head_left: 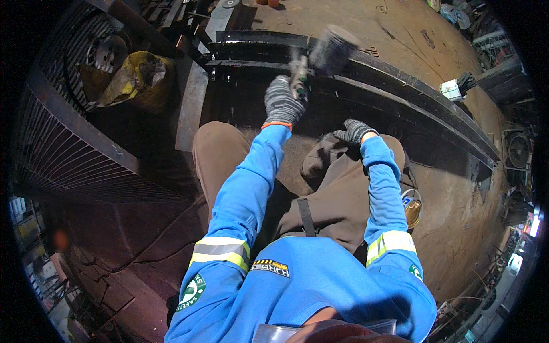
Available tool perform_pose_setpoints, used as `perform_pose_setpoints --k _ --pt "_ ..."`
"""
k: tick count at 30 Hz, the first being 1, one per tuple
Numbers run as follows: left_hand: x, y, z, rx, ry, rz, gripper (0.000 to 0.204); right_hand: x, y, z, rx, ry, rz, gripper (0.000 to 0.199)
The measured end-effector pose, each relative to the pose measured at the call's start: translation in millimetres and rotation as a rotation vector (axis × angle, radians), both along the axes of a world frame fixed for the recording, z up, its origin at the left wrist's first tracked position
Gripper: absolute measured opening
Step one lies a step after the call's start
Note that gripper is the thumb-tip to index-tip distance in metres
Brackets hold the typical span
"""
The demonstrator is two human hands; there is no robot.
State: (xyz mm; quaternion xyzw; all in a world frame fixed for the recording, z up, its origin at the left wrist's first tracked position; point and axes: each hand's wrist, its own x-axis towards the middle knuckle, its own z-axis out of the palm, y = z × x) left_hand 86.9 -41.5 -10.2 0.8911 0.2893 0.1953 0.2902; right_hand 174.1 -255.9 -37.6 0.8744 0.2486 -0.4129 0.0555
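My left hand point(284, 102), in a grey striped knitted glove with an orange cuff, is closed round what looks like a spray gun point(298, 77) with a grey cup point(333, 50). Motion blurs the tool. I hold it over the long dark steel beams point(394, 94) lying across in front of me. Toward their left end the black surface point(254, 50) shines as if wet. My right hand point(355, 131), gloved alike, rests on my right knee with its fingers stretched out and holds nothing.
A steel grating point(86, 134) stands at left, with a yellow sack point(143, 80) beside it. An upright steel bar point(193, 106) lies between sack and beams. Beyond the beams' right part is a white-labelled can point(452, 90) with dark items inside. An open tin point(412, 210) stands beside my right leg.
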Motion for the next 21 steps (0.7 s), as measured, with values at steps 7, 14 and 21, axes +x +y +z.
perform_pose_setpoints --k 7,14,21 --pt "-7 36 10 0.031 -0.114 0.264 0.029 4 -8 -8 0.125 -0.030 0.024 0.076" --pt "-11 44 -4 -0.041 -0.155 0.210 0.028 0 -1 -4 0.082 -0.029 0.054 0.075" --pt "2 6 5 -0.121 -0.051 -0.031 0.026 2 -9 -7 0.021 -0.041 0.047 0.077"
